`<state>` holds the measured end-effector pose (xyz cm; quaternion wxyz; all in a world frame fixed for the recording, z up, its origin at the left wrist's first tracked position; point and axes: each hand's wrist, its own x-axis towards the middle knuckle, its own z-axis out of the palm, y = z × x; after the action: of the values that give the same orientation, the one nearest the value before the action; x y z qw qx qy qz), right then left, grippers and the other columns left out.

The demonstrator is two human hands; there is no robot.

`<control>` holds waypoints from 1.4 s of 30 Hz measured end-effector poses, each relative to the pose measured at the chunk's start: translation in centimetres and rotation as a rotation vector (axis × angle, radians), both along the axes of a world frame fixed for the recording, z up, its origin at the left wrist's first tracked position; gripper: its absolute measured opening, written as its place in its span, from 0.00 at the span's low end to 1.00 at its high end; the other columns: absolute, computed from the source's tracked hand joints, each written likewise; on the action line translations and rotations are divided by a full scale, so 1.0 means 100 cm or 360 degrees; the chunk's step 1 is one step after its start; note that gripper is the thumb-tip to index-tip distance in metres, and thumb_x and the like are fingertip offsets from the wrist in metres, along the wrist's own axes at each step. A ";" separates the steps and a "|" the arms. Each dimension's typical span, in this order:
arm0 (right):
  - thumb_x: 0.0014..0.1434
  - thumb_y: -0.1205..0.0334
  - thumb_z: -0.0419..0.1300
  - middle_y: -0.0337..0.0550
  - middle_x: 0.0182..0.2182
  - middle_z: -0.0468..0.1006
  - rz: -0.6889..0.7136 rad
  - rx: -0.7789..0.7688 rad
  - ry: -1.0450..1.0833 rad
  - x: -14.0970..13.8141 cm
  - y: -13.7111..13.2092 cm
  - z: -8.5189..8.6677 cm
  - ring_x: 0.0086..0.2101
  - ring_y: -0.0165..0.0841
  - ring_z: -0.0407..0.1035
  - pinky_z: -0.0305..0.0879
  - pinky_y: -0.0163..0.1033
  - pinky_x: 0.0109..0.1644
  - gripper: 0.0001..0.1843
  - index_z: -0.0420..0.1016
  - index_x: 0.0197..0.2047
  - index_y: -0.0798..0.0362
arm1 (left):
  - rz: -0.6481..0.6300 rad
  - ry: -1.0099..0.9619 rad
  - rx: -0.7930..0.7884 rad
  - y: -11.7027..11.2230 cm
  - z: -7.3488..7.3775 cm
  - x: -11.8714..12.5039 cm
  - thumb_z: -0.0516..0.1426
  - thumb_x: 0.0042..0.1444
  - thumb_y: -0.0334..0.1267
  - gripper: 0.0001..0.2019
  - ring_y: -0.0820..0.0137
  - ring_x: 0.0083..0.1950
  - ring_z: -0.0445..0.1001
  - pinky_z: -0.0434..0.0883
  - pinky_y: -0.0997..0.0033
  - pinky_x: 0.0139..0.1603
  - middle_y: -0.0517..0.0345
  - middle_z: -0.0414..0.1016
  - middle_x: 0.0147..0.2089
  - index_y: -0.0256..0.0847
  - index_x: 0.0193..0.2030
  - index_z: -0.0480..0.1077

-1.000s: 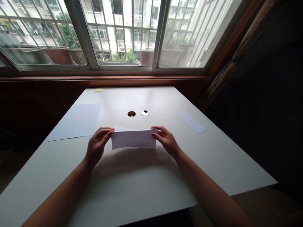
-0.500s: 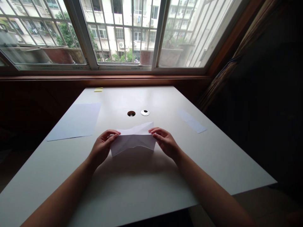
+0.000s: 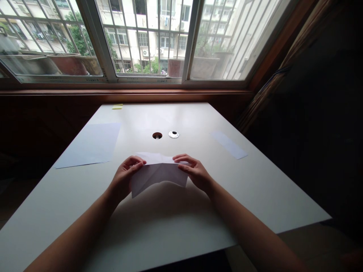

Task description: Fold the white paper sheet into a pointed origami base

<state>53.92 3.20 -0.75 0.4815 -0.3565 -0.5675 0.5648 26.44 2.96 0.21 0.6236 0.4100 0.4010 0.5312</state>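
Note:
A creased sheet of white paper (image 3: 160, 173) is held up just over the table, folded along a line that runs between my hands. My left hand (image 3: 126, 175) pinches its left end between thumb and fingers. At the right end, my right hand (image 3: 195, 172) grips the fold, thumb on the near side and fingers on the far side. The near flap hangs toward me with its lower edge bowed, and diagonal creases show on it. The paper's shadow falls on the table below.
On the white table (image 3: 170, 234), paper sheets (image 3: 90, 145) lie at the left and a narrow paper strip (image 3: 229, 145) at the right. Yellow sticky notes (image 3: 117, 107) sit at the far left edge. A cable hole (image 3: 157, 135) and its round cover (image 3: 173, 134) are beyond my hands.
The paper has tilted and its near flap hangs slightly lower, bowing more. My right hand has shifted a little left along the fold; my left hand has stayed nearly in place.

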 end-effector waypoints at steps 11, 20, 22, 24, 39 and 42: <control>0.54 0.53 0.68 0.46 0.51 0.77 0.0039 0.0031 0.0073 -0.002 -0.001 0.000 0.53 0.42 0.69 0.69 0.48 0.51 0.10 0.82 0.39 0.46 | -0.0028 0.0021 0.0063 0.002 -0.010 0.000 0.65 0.48 0.36 0.08 0.69 0.39 0.72 0.67 0.76 0.30 0.56 0.74 0.45 0.42 0.36 0.75; 0.54 0.55 0.68 0.46 0.43 0.80 0.0013 -0.0040 0.0152 0.001 0.002 0.001 0.46 0.42 0.71 0.69 0.44 0.43 0.07 0.82 0.33 0.49 | -0.0139 0.0770 0.0703 0.001 -0.012 0.001 0.63 0.56 0.39 0.11 0.56 0.59 0.68 0.71 0.58 0.55 0.49 0.71 0.54 0.46 0.47 0.77; 0.54 0.55 0.68 0.46 0.42 0.79 0.0043 -0.0049 0.0157 0.000 0.002 0.002 0.46 0.41 0.71 0.68 0.44 0.44 0.07 0.82 0.34 0.49 | -0.0177 0.0848 0.0790 0.001 -0.010 0.002 0.63 0.57 0.39 0.12 0.56 0.59 0.68 0.68 0.55 0.59 0.49 0.72 0.54 0.46 0.48 0.77; 0.53 0.56 0.68 0.46 0.44 0.79 0.0065 -0.0045 0.0163 -0.002 0.001 0.003 0.48 0.41 0.70 0.68 0.44 0.46 0.07 0.82 0.35 0.49 | -0.0200 0.0855 0.0807 0.000 -0.008 0.002 0.63 0.57 0.39 0.13 0.57 0.58 0.69 0.68 0.55 0.60 0.49 0.73 0.53 0.46 0.49 0.77; 0.49 0.50 0.71 0.47 0.68 0.53 -0.0409 0.0142 -0.0176 -0.005 0.003 -0.008 0.60 0.48 0.61 0.65 0.53 0.59 0.44 0.57 0.66 0.36 | -0.0005 0.0084 0.0194 -0.001 -0.011 0.004 0.69 0.49 0.37 0.10 0.69 0.41 0.73 0.69 0.78 0.33 0.55 0.73 0.44 0.40 0.38 0.77; 0.50 0.51 0.72 0.47 0.67 0.52 -0.0628 0.0163 0.0000 0.000 0.009 -0.016 0.53 0.41 0.68 0.69 0.49 0.55 0.46 0.53 0.66 0.34 | 0.0007 -0.0078 -0.0003 0.001 -0.011 0.003 0.70 0.46 0.37 0.14 0.72 0.34 0.73 0.67 0.78 0.29 0.56 0.77 0.39 0.41 0.40 0.76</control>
<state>53.88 4.11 -2.38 0.6003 -0.4358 -0.5146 0.4301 26.76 3.10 -0.85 0.6325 0.3954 0.3871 0.5420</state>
